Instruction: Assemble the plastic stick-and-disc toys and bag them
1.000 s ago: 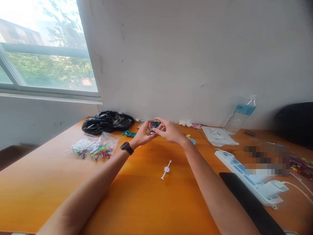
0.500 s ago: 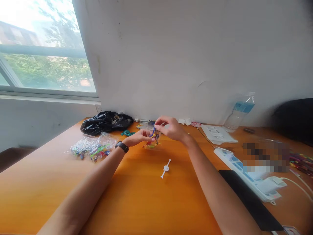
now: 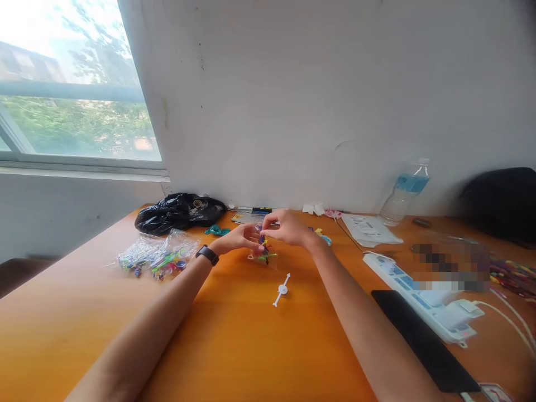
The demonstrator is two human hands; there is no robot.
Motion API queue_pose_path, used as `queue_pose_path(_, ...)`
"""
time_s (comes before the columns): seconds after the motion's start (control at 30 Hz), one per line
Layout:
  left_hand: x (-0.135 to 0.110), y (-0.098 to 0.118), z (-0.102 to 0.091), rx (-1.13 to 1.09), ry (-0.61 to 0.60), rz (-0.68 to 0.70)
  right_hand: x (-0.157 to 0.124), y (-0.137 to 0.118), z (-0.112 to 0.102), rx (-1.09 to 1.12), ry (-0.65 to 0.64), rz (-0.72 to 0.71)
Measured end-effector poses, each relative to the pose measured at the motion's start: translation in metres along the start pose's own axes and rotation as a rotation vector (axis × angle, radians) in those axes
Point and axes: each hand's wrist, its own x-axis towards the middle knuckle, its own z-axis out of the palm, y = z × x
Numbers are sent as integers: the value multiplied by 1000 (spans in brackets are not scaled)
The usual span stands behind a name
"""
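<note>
My left hand [image 3: 237, 239], with a black band on the wrist, pinches a small clear plastic bag [image 3: 271, 260] of colourful plastic pieces from its left side. My right hand [image 3: 287, 228] bends over the bag's top from the right, thumb and fingertips together by a purple-blue piece. Whether they grip that piece or the bag's edge I cannot tell. Yellow, red, green and dark pieces show through the film below the fingers. Nearer to me, a white arrow-shaped spinner [image 3: 282, 290] with a round hub lies on the table, apart from both hands.
Clear bags of small pieces [image 3: 157, 257] lie at left, before a black plastic bag [image 3: 180, 213]. A green crumpled piece [image 3: 216, 230] lies beside it. At right are a power strip [image 3: 402, 282], a dark flat slab [image 3: 419, 335], a white packet [image 3: 371, 230] and a bottle [image 3: 402, 195].
My right hand has come down slightly toward the bag, and the blue piece seen upright at its fingertips now shows lower. The whole view has shifted a little.
</note>
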Motion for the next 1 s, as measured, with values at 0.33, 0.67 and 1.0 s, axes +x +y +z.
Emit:
queue_pose_path(0.33,2,-11,-4,40,133,-9,-7,-13,-28,-81,-44,12)
queue_pose_path(0.67,6,-45,-6,65,273,37,-2,22,17,-209,-1178,416)
queue_pose_path(1.0,0,-36,4,105,226,-38,-11,12,-26,213,-676,173)
